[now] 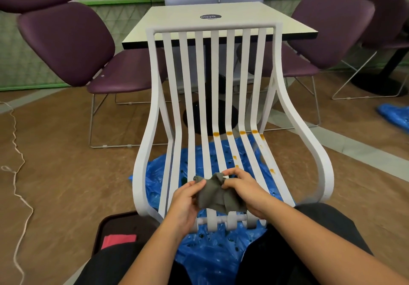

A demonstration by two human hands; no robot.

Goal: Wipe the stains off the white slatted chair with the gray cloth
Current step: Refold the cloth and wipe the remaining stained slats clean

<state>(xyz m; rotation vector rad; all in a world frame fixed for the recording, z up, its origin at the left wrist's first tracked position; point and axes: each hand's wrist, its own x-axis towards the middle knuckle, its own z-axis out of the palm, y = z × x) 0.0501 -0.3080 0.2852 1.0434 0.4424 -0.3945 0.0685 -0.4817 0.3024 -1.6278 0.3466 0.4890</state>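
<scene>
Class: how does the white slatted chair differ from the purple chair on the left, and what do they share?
The white slatted chair has open slats with orange stains; the purple chair has solid panels. The white one has curved arms; the purple none. Both are unoccupied.

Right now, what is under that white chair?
A crumpled blue plastic sheet lies beneath the white chair, showing between its slats. The slats, the left hand, right hand and gray cloth hide parts of it.

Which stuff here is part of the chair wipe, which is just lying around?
Job: gray cloth, gripped by left hand and right hand; white slatted chair; orange stains.
Lying about: blue plastic sheet, purple chairs, table, dark tray.
</scene>
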